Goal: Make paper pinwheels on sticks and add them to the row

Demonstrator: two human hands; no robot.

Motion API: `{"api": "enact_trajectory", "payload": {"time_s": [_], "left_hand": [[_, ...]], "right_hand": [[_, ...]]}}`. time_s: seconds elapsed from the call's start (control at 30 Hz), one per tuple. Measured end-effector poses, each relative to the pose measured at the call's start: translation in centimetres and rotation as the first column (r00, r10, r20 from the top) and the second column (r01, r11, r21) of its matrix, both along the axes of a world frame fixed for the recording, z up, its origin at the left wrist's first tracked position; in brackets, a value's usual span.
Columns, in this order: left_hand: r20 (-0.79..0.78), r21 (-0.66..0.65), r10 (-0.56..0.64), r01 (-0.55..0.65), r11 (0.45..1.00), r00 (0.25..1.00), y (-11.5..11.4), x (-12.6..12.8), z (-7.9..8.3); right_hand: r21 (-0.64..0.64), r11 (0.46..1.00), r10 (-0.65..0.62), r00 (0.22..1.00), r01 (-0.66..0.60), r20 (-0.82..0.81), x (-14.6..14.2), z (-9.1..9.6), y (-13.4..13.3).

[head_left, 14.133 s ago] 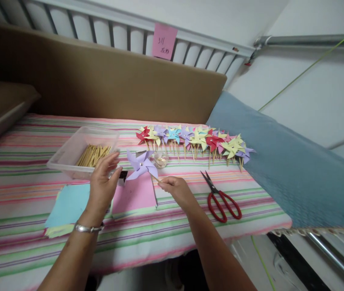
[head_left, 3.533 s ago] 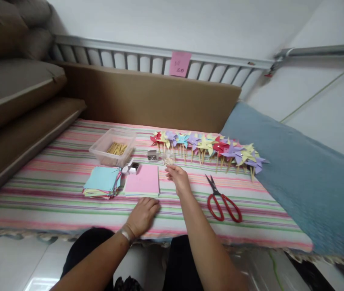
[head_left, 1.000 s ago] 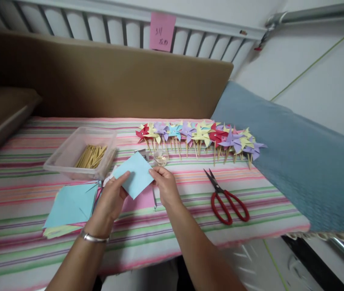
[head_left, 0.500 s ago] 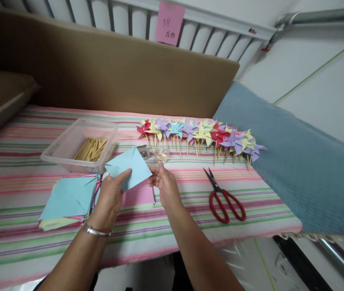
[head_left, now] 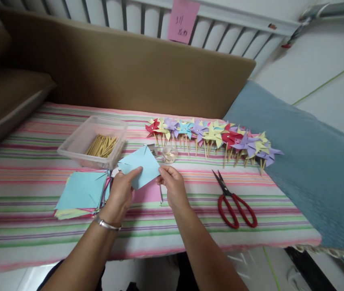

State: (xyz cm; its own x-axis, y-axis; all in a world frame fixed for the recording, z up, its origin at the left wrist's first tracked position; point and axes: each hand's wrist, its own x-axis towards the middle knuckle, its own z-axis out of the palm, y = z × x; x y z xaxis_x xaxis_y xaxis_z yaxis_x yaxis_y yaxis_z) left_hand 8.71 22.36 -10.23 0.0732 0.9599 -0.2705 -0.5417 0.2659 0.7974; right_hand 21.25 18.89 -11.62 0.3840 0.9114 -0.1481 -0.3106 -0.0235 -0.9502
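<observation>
Above the table I hold a light blue paper square (head_left: 143, 161) with slits cut at its corners. My left hand (head_left: 122, 190) pinches its left side, thumb on top. At the right corner of the square, my right hand (head_left: 172, 182) has its fingertips closed on the paper. Partly hidden under it lies a pink paper sheet (head_left: 147, 194). To the left is a stack of slit paper squares (head_left: 81, 190), a blue one on top. Just behind the held square stand a small round clear dish (head_left: 170, 153) with tiny pieces and a little box (head_left: 153, 148), partly covered.
A clear plastic tub (head_left: 72, 149) of short wooden sticks (head_left: 102, 145) stands back left. Many finished paper pinwheels (head_left: 214, 135) lie in a row at the back right. Red-handled scissors (head_left: 232, 202) rest on the right. A cardboard panel (head_left: 147, 76) closes off the back.
The view has shifted, so everything sits a little further right in the picture. Both hands keep hold of the blue square in nearly the same pose.
</observation>
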Motion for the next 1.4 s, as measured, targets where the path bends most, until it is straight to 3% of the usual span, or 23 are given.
{"api": "enact_trajectory", "payload": {"time_s": [0.17,0.37,0.6,0.83,1.0,1.4], "left_hand": [[0.015,-0.005,-0.022,0.022,1.000,1.000,-0.4,0.1,0.1],[0.057,-0.003,-0.048,0.049,0.999,0.997,-0.3,0.3,-0.3],[0.128,-0.147,-0.081,0.099,0.984,0.988,0.1,0.0,0.0],[0.145,-0.026,-0.158,0.163,0.986,0.977,-0.4,0.4,-0.3],[0.114,0.024,-0.074,0.071,0.997,0.991,-0.5,0.6,-0.8],[0.053,0.009,-0.042,0.042,0.999,0.998,0.1,-0.3,-0.2]], "right_hand": [[-0.015,0.997,0.077,0.991,-0.079,-0.106,-1.1,-0.6,-0.1],[-0.030,0.998,0.049,0.985,-0.055,-0.164,-1.3,-1.0,0.0],[0.003,1.000,-0.008,0.984,0.008,-0.178,-1.0,-1.0,0.1],[0.019,0.998,-0.054,0.983,0.058,-0.175,-1.3,-0.8,0.2],[-0.002,1.000,-0.026,0.986,0.026,-0.166,-1.7,-0.8,0.0],[0.026,1.000,0.014,0.997,-0.012,-0.082,-0.6,-0.6,0.2]]}}
